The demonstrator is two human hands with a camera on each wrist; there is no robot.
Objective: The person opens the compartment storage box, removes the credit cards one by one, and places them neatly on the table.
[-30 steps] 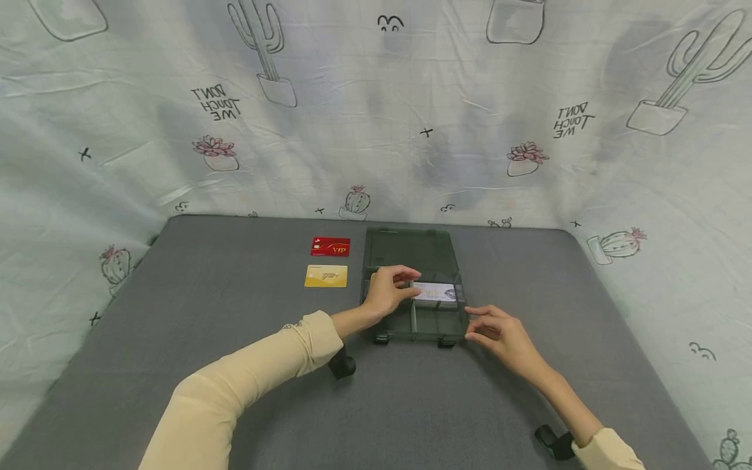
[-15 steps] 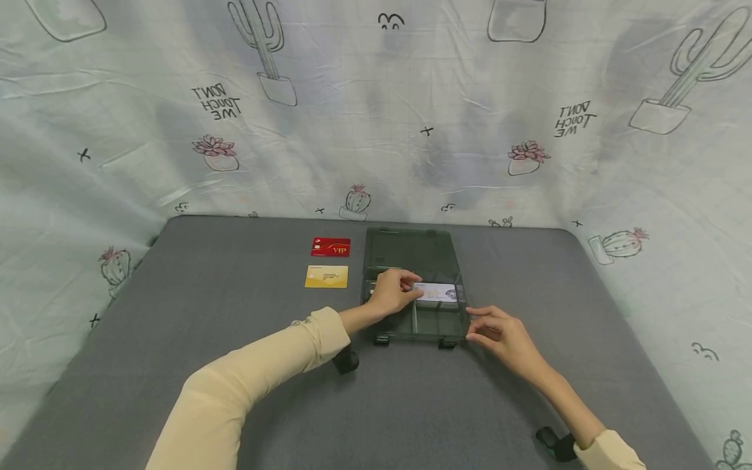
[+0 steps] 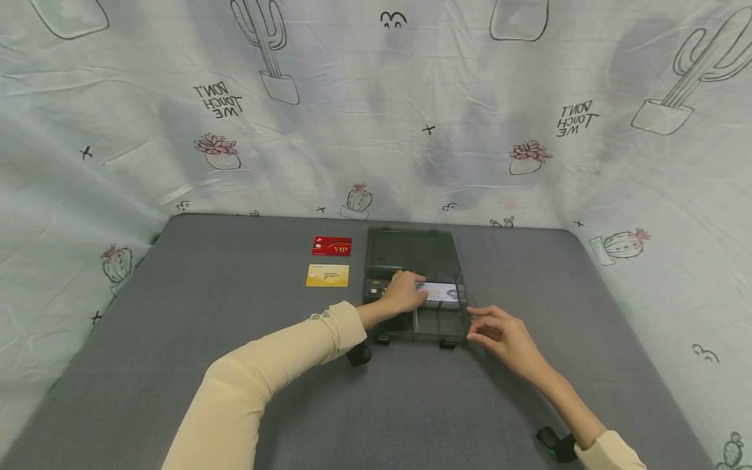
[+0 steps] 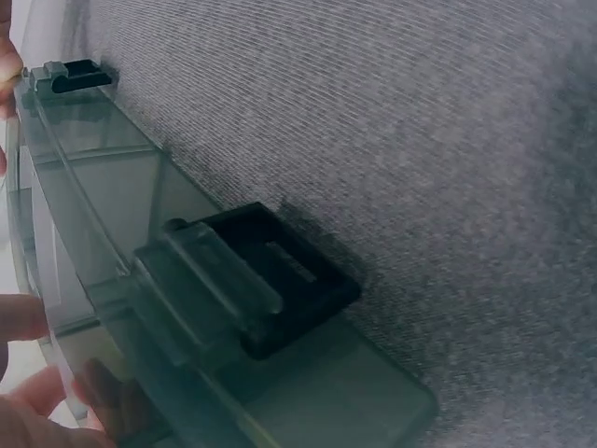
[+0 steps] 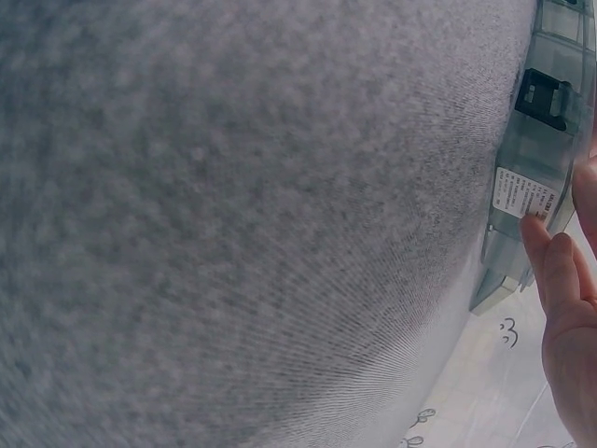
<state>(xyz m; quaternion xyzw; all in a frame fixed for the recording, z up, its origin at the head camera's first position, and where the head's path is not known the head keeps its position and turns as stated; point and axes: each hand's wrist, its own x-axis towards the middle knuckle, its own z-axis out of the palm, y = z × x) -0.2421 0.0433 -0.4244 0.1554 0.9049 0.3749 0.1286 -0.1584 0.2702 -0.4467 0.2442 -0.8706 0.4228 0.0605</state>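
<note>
A translucent dark green compartment box (image 3: pixel 443 324) lies with its lid (image 3: pixel 411 248) folded back. A white card (image 3: pixel 440 292) lies in its upper right compartment. In the upper left one is a dark card (image 3: pixel 374 291), partly covered by my left hand (image 3: pixel 402 292). That hand reaches over the box, thumb and index finger apart at the white card's left end. In the left wrist view its fingers (image 4: pixel 23 317) show only at the edge. My right hand (image 3: pixel 499 333) touches the box's right side with its fingertips; in the right wrist view fingers (image 5: pixel 550 257) rest by a white label.
A red VIP card (image 3: pixel 331 246) and a yellow card (image 3: pixel 327 275) lie on the grey table (image 3: pixel 247 274), left of the box. Two black latches (image 3: pixel 383 339) stick out along the box's front edge. A patterned curtain (image 3: pixel 376 98) hangs behind the table.
My left hand has slid to the right over the box, uncovering the dark card and coming further over the white card's left end. The right hand stays in place.
</note>
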